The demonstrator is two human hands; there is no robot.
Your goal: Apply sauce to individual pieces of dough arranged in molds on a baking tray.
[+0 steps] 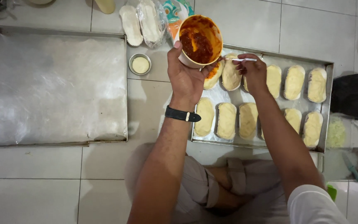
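While the left hand (186, 76) wraps its grip around a paper cup (199, 40) of red sauce, tilting the mouth toward the camera so the filling is easy to reach, the right hand (253, 72) pinches a thin white utensil (242, 59), probably a small plastic spoon, though its tip is hard to make out. Both hover over the far left corner of a metal tray (330, 108) on the tiled floor, where pale dough pieces (227, 120) lie in two rows; one piece (213, 74) just under the cup already carries a red smear. A small tin (140, 64) sits beside the tray, between it and a larger lined tray (50, 87).
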